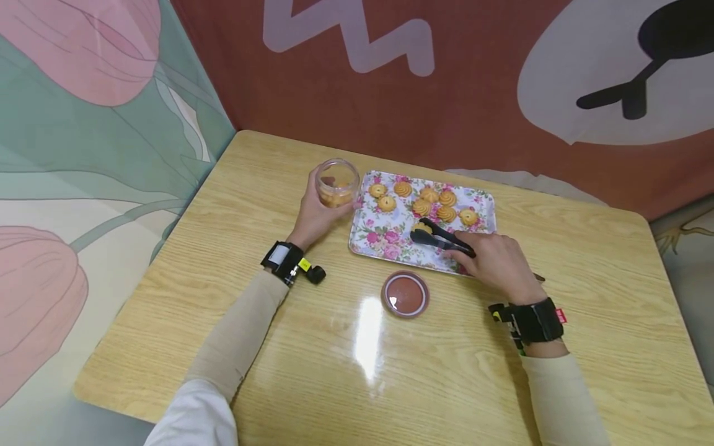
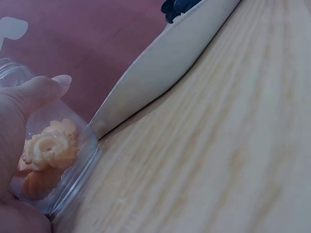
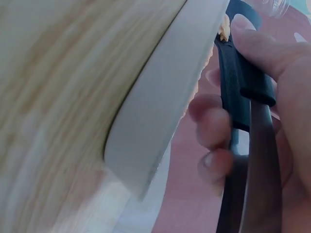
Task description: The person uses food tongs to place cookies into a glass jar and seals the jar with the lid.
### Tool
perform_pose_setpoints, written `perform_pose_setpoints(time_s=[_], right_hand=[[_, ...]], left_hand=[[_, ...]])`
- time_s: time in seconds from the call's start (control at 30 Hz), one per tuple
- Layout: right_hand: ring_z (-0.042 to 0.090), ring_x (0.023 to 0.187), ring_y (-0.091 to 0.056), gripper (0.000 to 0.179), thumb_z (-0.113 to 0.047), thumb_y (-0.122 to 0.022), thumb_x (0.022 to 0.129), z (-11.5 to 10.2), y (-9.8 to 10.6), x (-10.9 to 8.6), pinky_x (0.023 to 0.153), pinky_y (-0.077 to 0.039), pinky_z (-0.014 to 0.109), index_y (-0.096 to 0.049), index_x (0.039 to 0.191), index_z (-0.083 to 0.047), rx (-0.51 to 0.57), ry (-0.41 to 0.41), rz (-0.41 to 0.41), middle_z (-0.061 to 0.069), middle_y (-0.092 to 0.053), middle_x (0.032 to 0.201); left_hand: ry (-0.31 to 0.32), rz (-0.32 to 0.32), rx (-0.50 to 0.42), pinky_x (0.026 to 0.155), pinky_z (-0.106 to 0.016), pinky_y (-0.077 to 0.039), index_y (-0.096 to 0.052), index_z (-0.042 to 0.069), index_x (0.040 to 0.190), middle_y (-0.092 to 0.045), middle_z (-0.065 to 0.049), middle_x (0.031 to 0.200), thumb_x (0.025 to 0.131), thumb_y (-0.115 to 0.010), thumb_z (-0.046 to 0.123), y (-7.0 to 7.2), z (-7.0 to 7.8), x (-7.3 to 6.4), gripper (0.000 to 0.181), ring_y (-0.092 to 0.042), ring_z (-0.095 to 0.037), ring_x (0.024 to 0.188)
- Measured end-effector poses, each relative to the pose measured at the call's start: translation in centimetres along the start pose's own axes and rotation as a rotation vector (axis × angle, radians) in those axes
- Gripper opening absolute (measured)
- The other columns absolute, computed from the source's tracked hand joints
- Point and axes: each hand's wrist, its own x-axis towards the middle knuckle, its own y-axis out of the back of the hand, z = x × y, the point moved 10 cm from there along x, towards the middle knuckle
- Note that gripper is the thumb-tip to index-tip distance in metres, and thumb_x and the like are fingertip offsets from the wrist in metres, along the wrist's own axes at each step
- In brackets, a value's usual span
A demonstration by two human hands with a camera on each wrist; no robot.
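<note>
My left hand (image 1: pixel 317 214) grips a clear jar (image 1: pixel 338 176) at the left end of the tray, its mouth uncovered. Swirled cookies (image 2: pixel 51 150) lie in the bottom of the jar, as the left wrist view shows. Over the front half of the floral tray (image 1: pixel 374 238), my right hand (image 1: pixel 496 260) holds black tongs (image 1: pixel 446 237). Between the tong tips is one cookie (image 1: pixel 423 228); whether it still touches the tray I cannot tell. Several more cookies (image 1: pixel 447 214) lie on the back part of the tray. In the right wrist view, fingers and thumb wrap the tongs' handles (image 3: pixel 262 160).
A round reddish-brown lid (image 1: pixel 405 295) lies on the wooden table (image 1: pixel 312 359) in front of the tray. Behind the table stands a reddish-brown painted wall (image 1: pixel 474 105). The tray has a raised pale rim (image 3: pixel 146 116).
</note>
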Motion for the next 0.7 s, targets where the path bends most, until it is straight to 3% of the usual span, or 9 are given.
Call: perform_pose_setpoints(time_s=[0.17,0.43,0.7], right_hand=[[0.016,0.045,-0.042,0.048,-0.050,-0.066,0.083,-0.2,0.2,0.0,0.042,-0.034,0.032,-0.068,0.112,-0.011,-0.023,0.017,0.007,-0.004,-0.052,0.052],[0.016,0.045,-0.041,0.045,-0.051,-0.065,0.083,-0.3,0.2,-0.1,0.041,-0.033,0.032,-0.069,0.107,-0.012,-0.034,0.032,0.013,-0.004,-0.047,0.051],[0.017,0.047,-0.044,0.044,-0.047,-0.067,0.082,-0.5,1.2,0.5,0.041,-0.036,0.033,-0.068,0.107,-0.011,0.006,0.039,0.052,0.001,-0.058,0.060]], left_hand=[[0.000,-0.001,0.013,0.099,-0.045,-0.040,-0.025,0.027,0.143,-0.040,-0.024,0.130,0.070,-0.083,0.015,0.1,0.7,-0.2,0.094,-0.044,-0.024,0.114],[0.002,0.010,0.028,0.097,-0.043,-0.041,-0.023,0.038,0.141,-0.041,-0.017,0.130,0.066,-0.087,0.022,-0.1,-2.6,0.8,0.100,-0.045,-0.019,0.112],[-0.005,0.022,0.034,0.096,-0.044,-0.042,-0.023,0.040,0.140,-0.042,-0.016,0.129,0.064,-0.087,0.023,0.1,-3.0,1.1,0.101,-0.046,-0.019,0.111]])
